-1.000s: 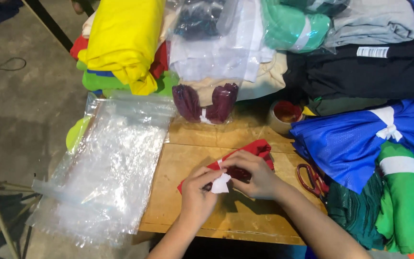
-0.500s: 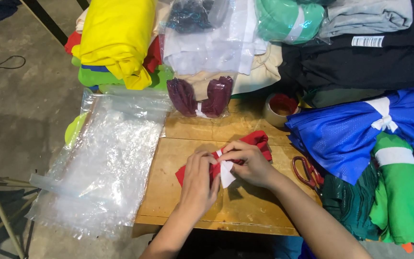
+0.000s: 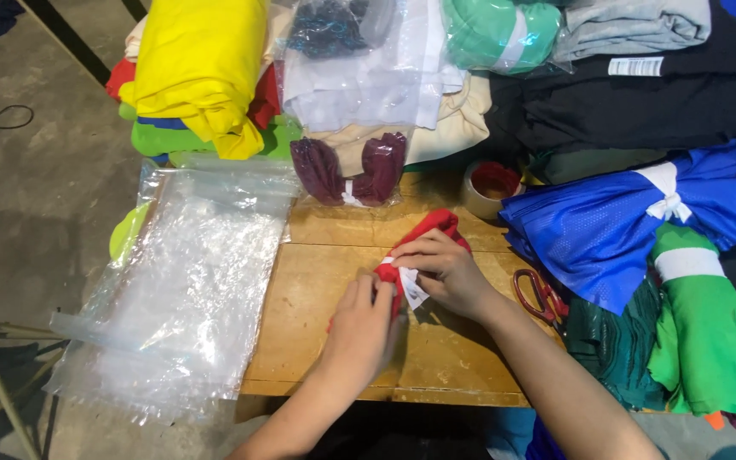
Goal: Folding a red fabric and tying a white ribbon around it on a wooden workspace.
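A small red cloth [image 3: 430, 228] with a white tag lies bunched on the wooden table [image 3: 325, 281]. My left hand [image 3: 362, 330] presses its near end down, fingers closed over the fabric. My right hand [image 3: 443, 273] grips the cloth's middle next to the white tag [image 3: 413, 288]. Much of the cloth is hidden under both hands.
Clear plastic bags [image 3: 185, 290] hang over the table's left edge. Folded garments, yellow [image 3: 202, 68], black [image 3: 641, 111], blue [image 3: 632, 226] and green [image 3: 700, 341], crowd the back and right. A tape roll [image 3: 489, 189], red-handled scissors [image 3: 540, 296] and a bagged maroon item [image 3: 351, 170] lie near.
Both hands have worked the red cloth into a tighter bundle; my left hand has slid over its near end and the white tag now shows between my hands.
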